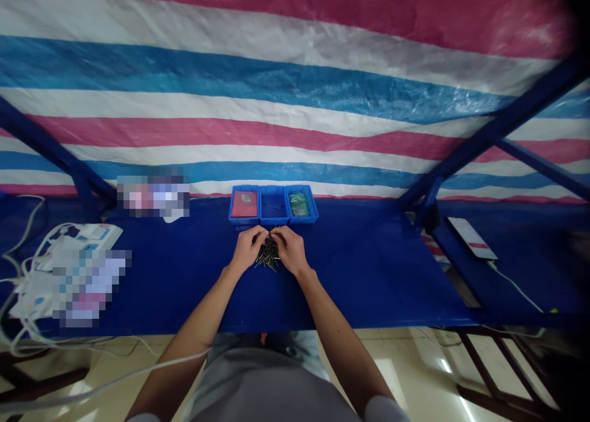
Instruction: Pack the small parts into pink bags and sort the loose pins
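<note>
A heap of thin, dark and brass-coloured metal pieces, which look like screws [268, 259], lies on the blue tabletop. My left hand [247, 247] is at the heap's left edge, its thumb and fingers pinched together. From the other side my right hand [290, 247] meets it, its fingers also curled in a pinch. The fingertips of both hands nearly touch over the top of the heap. Anything between them is too small to make out. Just beyond stand three joined blue bins: a left bin [232, 215] with a red item, a middle bin [273, 218] with a few thin pieces, and a right bin [315, 214] with greenish-clear packets.
White power strips and tangled cables [34, 287] lie at the left of the blue table [369, 274]. A phone [472, 238] on a charging cord rests at the right. Blue metal braces [465, 145] rise at both sides before a striped tarp [276, 96].
</note>
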`<state>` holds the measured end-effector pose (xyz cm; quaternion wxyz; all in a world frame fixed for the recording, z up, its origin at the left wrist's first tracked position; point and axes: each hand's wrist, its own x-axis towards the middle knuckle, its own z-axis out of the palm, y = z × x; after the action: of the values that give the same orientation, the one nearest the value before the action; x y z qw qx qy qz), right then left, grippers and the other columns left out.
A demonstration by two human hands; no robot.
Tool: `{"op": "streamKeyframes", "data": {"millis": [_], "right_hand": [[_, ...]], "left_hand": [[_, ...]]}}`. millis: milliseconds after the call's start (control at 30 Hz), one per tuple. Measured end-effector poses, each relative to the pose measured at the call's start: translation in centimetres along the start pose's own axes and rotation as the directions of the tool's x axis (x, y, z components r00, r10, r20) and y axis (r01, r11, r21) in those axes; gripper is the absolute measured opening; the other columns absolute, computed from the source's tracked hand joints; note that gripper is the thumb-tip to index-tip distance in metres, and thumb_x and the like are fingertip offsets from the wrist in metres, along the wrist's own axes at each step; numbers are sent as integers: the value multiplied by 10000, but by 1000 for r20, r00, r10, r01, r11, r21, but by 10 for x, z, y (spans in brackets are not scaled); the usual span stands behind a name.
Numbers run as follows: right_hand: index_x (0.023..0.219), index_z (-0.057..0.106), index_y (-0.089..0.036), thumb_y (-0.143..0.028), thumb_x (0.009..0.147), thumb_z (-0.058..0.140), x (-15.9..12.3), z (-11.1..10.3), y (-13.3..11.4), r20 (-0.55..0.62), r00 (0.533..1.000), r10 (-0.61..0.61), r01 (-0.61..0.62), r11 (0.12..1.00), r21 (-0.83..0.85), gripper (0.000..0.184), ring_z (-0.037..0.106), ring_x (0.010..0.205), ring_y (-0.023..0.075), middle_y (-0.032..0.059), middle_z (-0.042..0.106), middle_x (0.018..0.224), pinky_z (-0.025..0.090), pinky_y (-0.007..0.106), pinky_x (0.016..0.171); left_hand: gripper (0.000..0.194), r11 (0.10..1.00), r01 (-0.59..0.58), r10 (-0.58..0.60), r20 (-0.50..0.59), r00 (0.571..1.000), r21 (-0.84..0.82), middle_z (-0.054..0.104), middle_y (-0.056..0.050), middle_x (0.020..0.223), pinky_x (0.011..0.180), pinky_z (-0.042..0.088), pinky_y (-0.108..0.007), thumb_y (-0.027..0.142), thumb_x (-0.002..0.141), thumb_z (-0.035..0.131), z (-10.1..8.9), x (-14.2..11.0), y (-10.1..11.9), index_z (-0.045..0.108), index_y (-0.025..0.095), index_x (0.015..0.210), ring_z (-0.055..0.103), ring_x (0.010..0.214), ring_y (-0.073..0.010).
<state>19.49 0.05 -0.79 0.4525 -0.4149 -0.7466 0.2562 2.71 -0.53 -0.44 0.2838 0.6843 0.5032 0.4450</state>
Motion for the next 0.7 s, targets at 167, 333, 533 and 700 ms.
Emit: {"op": "streamKeyframes", "data": {"millis": [167,333,533,700], "right_hand": [[983,657,-212,-298,1015,445,0,0,2,-19,999,33,-33,999,-38,231,629,815,179,56,680,916,458,276,750],[896,635,-206,-353,1028,424,-1,-1,2,-13,998,57,-58,992,-112,289,601,744,171,47,658,831,426,273,701],[969,648,-212,-390,1018,451,-2,-1,0,9,997,81,-80,993,-89,269,603,707,167,41,683,846,435,275,686],[1092,640,-224,-336,999,473,-1,0,0,10,999,47,-47,999,-23,221,635,797,183,60,697,986,470,283,718]], "left_hand": [[314,1000,-22,22,32,999,1,622,1,692,669,412,-240,376,982,497,2,0,1,641,164,801,573,660,-135],[285,999,-44,43,58,997,18,635,2,699,665,407,-241,372,976,514,2,0,2,652,170,831,579,661,-136],[321,999,-35,35,41,999,12,627,-1,704,669,407,-243,399,991,476,1,0,3,631,174,823,569,664,-138],[323,1000,-10,10,-8,1000,-1,623,0,702,661,404,-239,410,986,483,0,0,1,625,173,818,560,657,-138]]}}
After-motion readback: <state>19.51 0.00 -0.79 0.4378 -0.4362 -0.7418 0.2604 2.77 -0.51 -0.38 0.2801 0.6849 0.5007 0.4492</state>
